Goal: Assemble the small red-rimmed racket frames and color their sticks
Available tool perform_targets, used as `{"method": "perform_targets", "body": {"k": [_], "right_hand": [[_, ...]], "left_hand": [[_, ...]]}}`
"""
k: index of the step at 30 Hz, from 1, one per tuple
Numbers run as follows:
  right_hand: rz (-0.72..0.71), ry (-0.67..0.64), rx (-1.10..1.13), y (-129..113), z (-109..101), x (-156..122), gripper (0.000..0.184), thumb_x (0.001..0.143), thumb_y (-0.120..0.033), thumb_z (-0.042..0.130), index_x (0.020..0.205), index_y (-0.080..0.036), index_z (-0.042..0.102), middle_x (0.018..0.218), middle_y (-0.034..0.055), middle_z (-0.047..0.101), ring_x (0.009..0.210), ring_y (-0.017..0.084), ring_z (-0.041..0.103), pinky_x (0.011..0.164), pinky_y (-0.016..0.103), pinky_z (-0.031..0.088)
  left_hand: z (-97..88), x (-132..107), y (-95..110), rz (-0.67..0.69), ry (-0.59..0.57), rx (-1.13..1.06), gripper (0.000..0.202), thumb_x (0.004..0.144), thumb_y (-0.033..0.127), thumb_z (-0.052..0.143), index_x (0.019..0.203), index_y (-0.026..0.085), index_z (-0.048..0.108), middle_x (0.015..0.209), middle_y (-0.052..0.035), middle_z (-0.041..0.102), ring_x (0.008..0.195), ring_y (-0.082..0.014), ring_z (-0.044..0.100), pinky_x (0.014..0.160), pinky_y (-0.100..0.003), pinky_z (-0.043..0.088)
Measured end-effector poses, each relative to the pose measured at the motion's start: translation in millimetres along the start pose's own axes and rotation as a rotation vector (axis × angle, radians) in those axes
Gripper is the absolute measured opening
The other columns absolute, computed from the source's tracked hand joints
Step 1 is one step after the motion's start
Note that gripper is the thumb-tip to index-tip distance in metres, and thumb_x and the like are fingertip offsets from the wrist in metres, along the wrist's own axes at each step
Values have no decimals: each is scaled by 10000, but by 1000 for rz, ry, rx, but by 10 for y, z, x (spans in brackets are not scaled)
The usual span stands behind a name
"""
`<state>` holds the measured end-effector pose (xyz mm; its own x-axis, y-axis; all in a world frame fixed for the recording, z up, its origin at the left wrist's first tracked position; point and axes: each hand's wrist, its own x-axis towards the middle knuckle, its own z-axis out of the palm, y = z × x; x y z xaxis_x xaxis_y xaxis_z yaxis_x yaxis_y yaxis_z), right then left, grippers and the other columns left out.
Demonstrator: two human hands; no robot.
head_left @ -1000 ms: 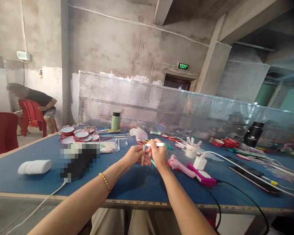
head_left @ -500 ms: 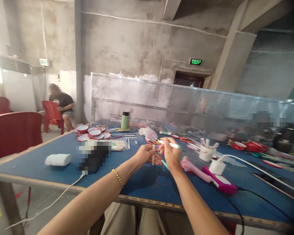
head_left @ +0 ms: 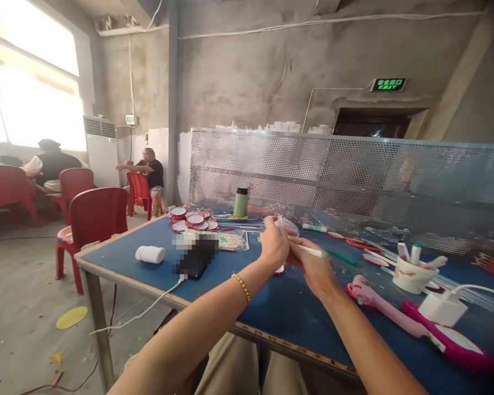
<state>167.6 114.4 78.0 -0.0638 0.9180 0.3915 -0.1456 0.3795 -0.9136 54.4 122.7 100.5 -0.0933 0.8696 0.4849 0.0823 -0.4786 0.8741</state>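
My right hand is closed around a white marker with a green end, which slants down to the right. My left hand, with a gold bead bracelet at its wrist, is closed and raised against my right fingertips. What it grips is hidden by its fingers. Under the hands, part of a red-rimmed disc shows on the blue table. A clear plastic bag lies just behind them.
Left on the table are a white bottle, a phone on a cable and red-rimmed discs. A green flask stands behind. To the right are a cup of markers, a pink-handled device and a charger.
My view has swung left, bringing in the window and another seated person. My hands have come together; the wooden stick seen earlier in my left fingers is now hidden. The marker stays in my right hand.
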Motion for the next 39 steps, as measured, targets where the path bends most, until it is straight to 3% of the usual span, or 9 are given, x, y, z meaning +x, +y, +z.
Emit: {"method": "perform_targets", "body": {"k": [6, 11, 18, 21, 25, 28, 30, 33, 39], "right_hand": [[25, 8, 98, -1, 50, -26, 417, 587, -493, 833, 818, -176, 695, 637, 29, 689, 518, 170, 616, 502, 288, 512], [-87, 253, -127, 51, 71, -17, 413, 616, -526, 791, 816, -172, 713, 628, 35, 688, 489, 164, 596, 416, 255, 452], [-79, 212, 193, -3, -5, -17, 442, 489, -392, 876, 833, -177, 701, 687, 29, 722, 596, 193, 666, 506, 279, 522], [-57, 298, 175, -34, -94, 9, 426, 467, -332, 871, 825, -176, 700, 650, 19, 710, 501, 147, 619, 457, 254, 510], [-40, 398, 76, -55, -135, 31, 361, 483, -292, 828, 796, -176, 691, 600, 13, 689, 446, 121, 583, 394, 217, 477], [-58, 366, 40, -67, -80, 20, 315, 506, -294, 803, 772, -169, 690, 607, 21, 690, 438, 110, 575, 386, 205, 467], [-64, 364, 32, -70, -43, 12, 314, 510, -299, 798, 771, -161, 691, 604, 23, 688, 431, 101, 564, 381, 196, 458], [-58, 374, 18, -69, -28, 6, 345, 505, -307, 802, 793, -154, 690, 595, 19, 686, 431, 99, 563, 384, 190, 457], [-50, 380, -4, -46, -79, 16, 356, 502, -302, 807, 807, -157, 691, 591, 11, 682, 434, 98, 564, 397, 190, 462]], "left_hand": [[22, -86, -43, -108, 95, 103, 401, 881, 169, 454, 1279, 129, 460, 1121, -160, 701, 1134, -237, 622, 963, -340, 428], [115, -41, -27, -76, 244, 21, 458, 925, 170, 400, 1375, 97, 354, 1170, -182, 692, 1253, -232, 549, 1045, -363, 360], [359, -75, 116, 12, 94, 104, 512, 958, 234, 374, 1436, 62, 313, 1241, -196, 654, 1236, -240, 559, 1033, -354, 388], [47, -235, 182, 108, 36, 354, 551, 945, 322, 432, 1422, 50, 380, 1355, -232, 551, 1249, -291, 522, 1035, -389, 385], [-951, -563, 159, 338, -106, 913, 388, 868, 87, 410, 1099, 196, 701, 1196, -119, 633, 1166, -279, 502, 1025, -428, 366], [-1750, -753, 38, 233, -28, 1202, 461, 833, 35, 402, 1098, 236, 722, 1235, -102, 601, 1167, -288, 467, 989, -440, 383], [-2105, -825, -70, 137, -9, 1310, 523, 799, -2, 397, 1117, 257, 720, 1293, -103, 568, 1169, -297, 466, 962, -451, 397], [-2289, -879, -203, 89, -53, 1382, 584, 769, -15, 420, 1189, 291, 687, 1370, -96, 515, 1219, -301, 447, 973, -456, 389], [-2156, -898, -239, 77, -163, 1444, 572, 775, 6, 423, 1223, 255, 676, 1406, -126, 493, 1238, -312, 449, 980, -444, 385]]}}
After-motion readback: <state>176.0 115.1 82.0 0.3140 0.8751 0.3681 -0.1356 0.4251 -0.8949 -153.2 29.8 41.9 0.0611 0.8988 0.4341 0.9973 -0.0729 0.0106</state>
